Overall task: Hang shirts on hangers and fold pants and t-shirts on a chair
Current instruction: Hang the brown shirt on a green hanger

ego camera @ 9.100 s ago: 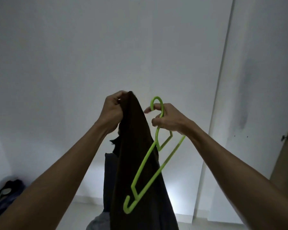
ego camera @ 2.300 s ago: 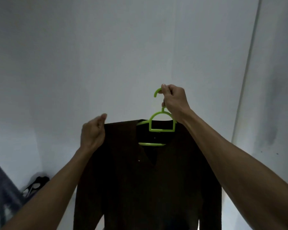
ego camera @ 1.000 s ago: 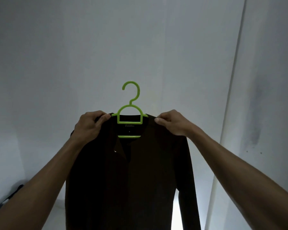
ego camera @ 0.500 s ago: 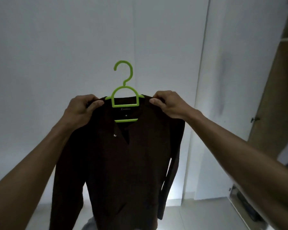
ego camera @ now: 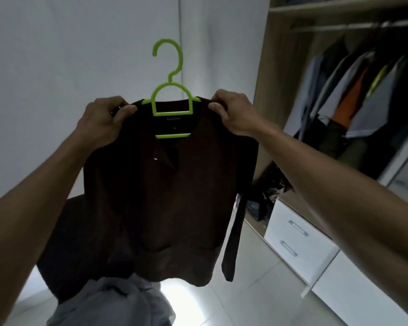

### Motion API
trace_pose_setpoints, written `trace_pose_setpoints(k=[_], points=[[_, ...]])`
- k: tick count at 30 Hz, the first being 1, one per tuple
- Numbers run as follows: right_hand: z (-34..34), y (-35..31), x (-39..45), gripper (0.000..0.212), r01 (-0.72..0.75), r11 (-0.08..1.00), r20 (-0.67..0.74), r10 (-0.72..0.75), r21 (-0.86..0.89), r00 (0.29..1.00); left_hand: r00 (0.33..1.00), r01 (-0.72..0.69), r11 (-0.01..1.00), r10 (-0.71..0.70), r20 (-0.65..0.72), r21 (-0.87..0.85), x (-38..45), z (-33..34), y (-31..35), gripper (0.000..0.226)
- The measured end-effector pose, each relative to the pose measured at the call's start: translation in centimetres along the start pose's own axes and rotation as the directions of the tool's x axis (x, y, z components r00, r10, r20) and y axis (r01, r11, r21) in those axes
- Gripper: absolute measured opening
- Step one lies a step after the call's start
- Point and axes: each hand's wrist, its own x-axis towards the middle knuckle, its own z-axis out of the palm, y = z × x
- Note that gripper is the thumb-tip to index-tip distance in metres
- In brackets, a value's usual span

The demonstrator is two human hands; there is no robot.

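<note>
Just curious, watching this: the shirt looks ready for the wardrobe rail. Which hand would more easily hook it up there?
Probably the right hand. It grips the dark shirt's shoulder on the side nearer the wardrobe rail, while the left hand is farther away. The green hanger's hook stands free.

One view only, head-worn, wide-angle. It looked forward and slightly down along both outstretched forearms, which entered from the lower corners and converged toward mid-frame. The left hand [ego camera: 104, 121] and right hand [ego camera: 233, 111] sat close to the lens, a little above centre, level with each other. Between the hands the green hanger [ego camera: 171, 95] stood upright, its hook rising above them; the dark shirt [ego camera: 160, 196] hung below and filled the centre. Beyond the hands lay a plain white wall [ego camera: 57, 55]. Right of the right hand, farther off, an open wardrobe [ego camera: 353, 95] slanted with lens distortion. Floor tiles [ego camera: 257, 290] showed beneath. No second view to overlap.
</note>
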Motion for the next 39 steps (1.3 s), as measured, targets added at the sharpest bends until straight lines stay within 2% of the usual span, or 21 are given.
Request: trace_pose_setpoints(k=[6,8,11,15,18,21,27,33,39], points=[[-5.3,7.2,-2.1,0.017,-0.066,0.997,-0.035,0.064,-0.032,0.997,0.999,-0.042,0.997,0.042,-0.003,-0.069,3.4,6.8,6.9,0.034],[-7.3,10.0,-2.8,0.022,-0.071,0.997,-0.063,0.069,-0.026,0.996,0.999,-0.052,0.994,0.051,-0.011,-0.091,4.4,9.2,9.7,0.032],[-10.0,13.9,-3.2,0.026,-0.075,0.997,-0.089,0.073,-0.025,0.993,0.999,-0.047,0.990,0.044,-0.023,-0.132,5.8,12.2,13.7,0.030],[-12.9,17.8,-3.0,0.028,-0.150,0.988,-0.076,0.147,-0.043,0.986,0.999,-0.032,0.986,0.025,-0.046,-0.166,7.4,15.6,18.2,0.032],[-14.3,19.7,-2.8,0.030,-0.158,0.986,-0.124,0.151,-0.049,0.981,0.997,-0.015,0.979,0.000,-0.076,-0.202,8.5,17.3,20.3,0.033],[-14.9,21.0,-2.2,0.033,-0.168,0.985,-0.159,0.159,-0.043,0.974,0.997,-0.022,0.976,0.004,-0.081,-0.215,9.9,18.6,21.3,0.031],[-14.3,24.1,1.2,0.030,-0.251,0.968,-0.109,0.249,-0.006,0.962,0.996,-0.040,0.981,0.023,-0.091,-0.189,14.1,21.3,21.4,0.030],[-11.7,27.5,6.3,0.030,-0.274,0.962,-0.122,0.273,0.012,0.954,0.995,-0.081,0.982,0.069,-0.072,-0.173,21.1,24.9,18.1,0.029],[-10.2,31.6,13.2,0.026,-0.242,0.970,-0.021,0.242,-0.011,0.970,0.987,-0.161,0.964,0.153,-0.054,-0.214,30.4,29.7,13.5,0.021]])
